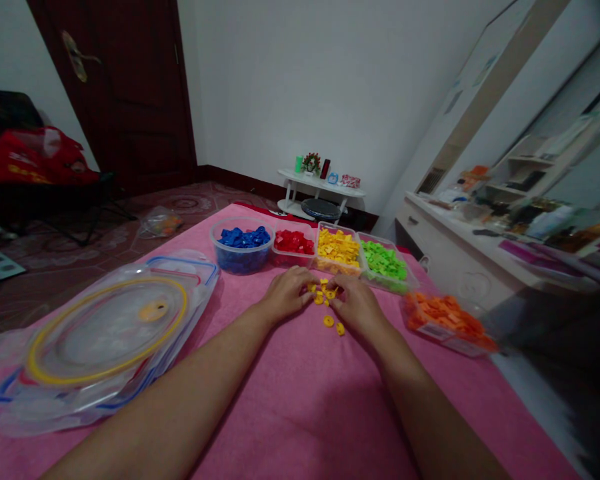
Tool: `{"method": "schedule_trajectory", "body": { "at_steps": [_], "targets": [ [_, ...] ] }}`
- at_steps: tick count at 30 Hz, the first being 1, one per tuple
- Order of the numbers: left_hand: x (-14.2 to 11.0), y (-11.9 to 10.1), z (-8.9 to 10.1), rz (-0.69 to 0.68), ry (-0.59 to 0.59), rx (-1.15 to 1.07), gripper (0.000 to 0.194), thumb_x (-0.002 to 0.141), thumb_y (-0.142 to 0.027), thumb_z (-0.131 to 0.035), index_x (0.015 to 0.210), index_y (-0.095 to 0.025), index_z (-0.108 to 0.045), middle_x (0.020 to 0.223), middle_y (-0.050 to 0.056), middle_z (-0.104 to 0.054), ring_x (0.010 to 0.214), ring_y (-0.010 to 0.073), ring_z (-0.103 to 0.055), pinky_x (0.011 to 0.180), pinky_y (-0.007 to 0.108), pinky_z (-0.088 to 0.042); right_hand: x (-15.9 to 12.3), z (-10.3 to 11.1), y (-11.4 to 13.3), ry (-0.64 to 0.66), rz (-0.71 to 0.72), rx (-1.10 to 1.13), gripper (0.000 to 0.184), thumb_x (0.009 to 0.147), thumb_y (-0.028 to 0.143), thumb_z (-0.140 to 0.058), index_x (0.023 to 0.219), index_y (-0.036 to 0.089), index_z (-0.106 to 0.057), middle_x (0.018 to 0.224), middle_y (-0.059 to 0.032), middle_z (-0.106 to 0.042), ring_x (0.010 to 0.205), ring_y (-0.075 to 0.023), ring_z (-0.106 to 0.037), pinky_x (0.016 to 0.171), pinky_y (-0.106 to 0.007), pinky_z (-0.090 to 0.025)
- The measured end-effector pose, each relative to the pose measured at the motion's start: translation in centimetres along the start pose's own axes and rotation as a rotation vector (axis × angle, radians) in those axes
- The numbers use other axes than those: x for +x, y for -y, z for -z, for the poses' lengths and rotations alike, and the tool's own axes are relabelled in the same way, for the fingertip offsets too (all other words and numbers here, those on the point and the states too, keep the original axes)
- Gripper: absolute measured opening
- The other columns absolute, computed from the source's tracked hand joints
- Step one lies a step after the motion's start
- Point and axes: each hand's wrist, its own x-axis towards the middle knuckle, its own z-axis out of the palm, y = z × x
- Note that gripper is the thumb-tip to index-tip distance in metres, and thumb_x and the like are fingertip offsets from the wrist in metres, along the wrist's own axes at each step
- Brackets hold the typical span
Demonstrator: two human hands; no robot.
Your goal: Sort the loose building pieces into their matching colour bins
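Observation:
My left hand (291,292) and my right hand (356,303) face each other over a pink cloth. Small yellow plastic pieces (319,299) lie in a loose cluster between them. The curled fingers and thumb of my left hand close around a yellow piece at the cluster's left side. On the other side, my right hand's fingertips and thumb close about another yellow piece. Nearer to me, a round yellow piece (329,321) and a second loose piece (341,329) rest on the cloth. Just beyond my hands stands a clear tub of yellow pieces (338,248).
Tubs of blue pieces (243,259), red pieces (294,244) and green pieces (384,261) line the back. A tub of orange pieces (447,321) sits at the right edge. Stacked clear lids (105,333) cover the left side. A dresser (460,233) stands beyond the right edge.

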Motion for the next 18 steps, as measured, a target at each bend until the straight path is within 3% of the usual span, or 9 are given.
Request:
{"method": "schedule_trajectory", "body": {
  "at_steps": [5,11,15,18],
  "targets": [
    [-0.03,0.44,-0.63,-0.071,0.092,0.02,0.022,0.078,-0.02,-0.058,0.097,-0.023,-0.068,0.093,0.005,-0.067,0.091,0.0191,-0.056,0.081,0.029,-0.042,-0.26,-0.78,0.1,0.112,0.021,-0.044,0.017,0.077,0.016,-0.057,0.089,0.021,-0.067,0.09,-0.0038,-0.068,0.079,-0.0153,-0.059,0.068,-0.024,-0.04],
    [-0.12,0.04,-0.53,-0.04,0.069,0.026,0.021,0.078,-0.018,-0.054,0.092,-0.022,-0.069,0.087,0.006,-0.066,0.084,0.0184,-0.057,0.075,0.028,-0.042,-0.5,-0.42,0.33,0.128,0.028,-0.097,0.017,0.079,0.017,-0.054,0.09,0.022,-0.066,0.089,-0.0044,-0.067,0.078,-0.0156,-0.06,0.066,-0.025,-0.038],
    [-0.07,-0.1,-0.38,0.033,0.036,-0.04,0.02,0.075,-0.016,-0.055,0.089,-0.021,-0.069,0.083,0.005,-0.066,0.078,0.017,-0.056,0.072,0.027,-0.042,-0.59,-0.32,0.08,0.053,0.022,-0.061,0.017,0.08,0.019,-0.053,0.091,0.02,-0.065,0.091,-0.0052,-0.067,0.082,-0.0176,-0.06,0.069,-0.027,-0.04],
    [0.16,-0.11,-0.35,0.094,-0.032,-0.153,0.021,0.076,-0.019,-0.056,0.092,-0.02,-0.07,0.084,0.004,-0.066,0.075,0.0158,-0.056,0.069,0.026,-0.043,-0.3,-0.46,-0.2,-0.057,-0.053,0.089,0.018,0.078,0.023,-0.054,0.093,0.019,-0.064,0.085,-0.0038,-0.067,0.072,-0.0161,-0.059,0.065,-0.026,-0.041]
  ]
}}
